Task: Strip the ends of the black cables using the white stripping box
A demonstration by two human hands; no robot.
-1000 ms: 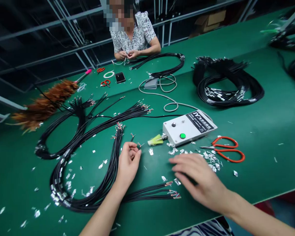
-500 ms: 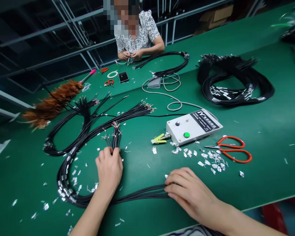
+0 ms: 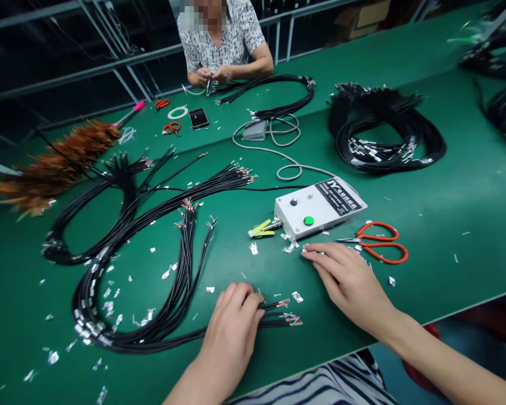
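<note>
Green table fills most of the frame. Big black cable bundle loops across left of centre, foil-like bands along its left bend; its branches run to upper centre, mid-frame and lower centre. Second black coil sits upper right. Co-worker at top centre, hands together over a thin cable.

Left hand, lower centre: fingers curled down over a few black strands; fingertips hidden, can't tell how firmly they grip. Strand ends stick out just right of it, coloured wires showing. Right hand, right of centre: fingers stretched, thumb apart, nothing seen held; fingertips just beside foil scraps below the control box.

White control box at centre right, green button, yellow-green clip at its left end. Orange scissors right of it, lying apart.

Progress, judged: partway. Mid-frame ends are fanned into coloured wires, so look worked on; upper-centre ends look compact, likely left to do. Silvery scraps all over suggest plenty done. Single wires too small to count.
</note>
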